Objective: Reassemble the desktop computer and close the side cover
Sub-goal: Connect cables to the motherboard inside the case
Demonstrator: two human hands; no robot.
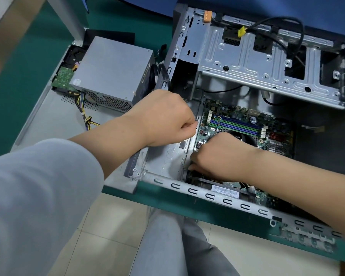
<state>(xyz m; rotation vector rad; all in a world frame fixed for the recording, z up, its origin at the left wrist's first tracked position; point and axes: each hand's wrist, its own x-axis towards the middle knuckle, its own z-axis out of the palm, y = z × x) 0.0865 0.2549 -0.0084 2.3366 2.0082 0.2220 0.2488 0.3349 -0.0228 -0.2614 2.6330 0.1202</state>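
- The open computer case (pixel 207 194) lies on its side at the near edge of the green desk (pixel 28 80), its front rail overhanging that edge a little; the motherboard (pixel 237 124) sits flat in its floor, with the bare drive cage (pixel 247 62) at the far side.
- The left hand (pixel 163 118) is curled into a loose fist at the case's left wall; whether it pinches anything cannot be told.
- The right hand (pixel 217 156) reaches down at the board's near-left corner, fingers curled onto a dark part; what it grips is hidden.
- The power supply (pixel 114 72) rests outside on the side cover (pixel 48 120), toward the desk's left edge; cables (pixel 84 112) trail from it.
- Judged: the board is thin, stiff and fragile, best held by its edges; the supply is heavy and boxy, needing both hands under its body, not its cables; the cover is light, flexible sheet with sharp rims.
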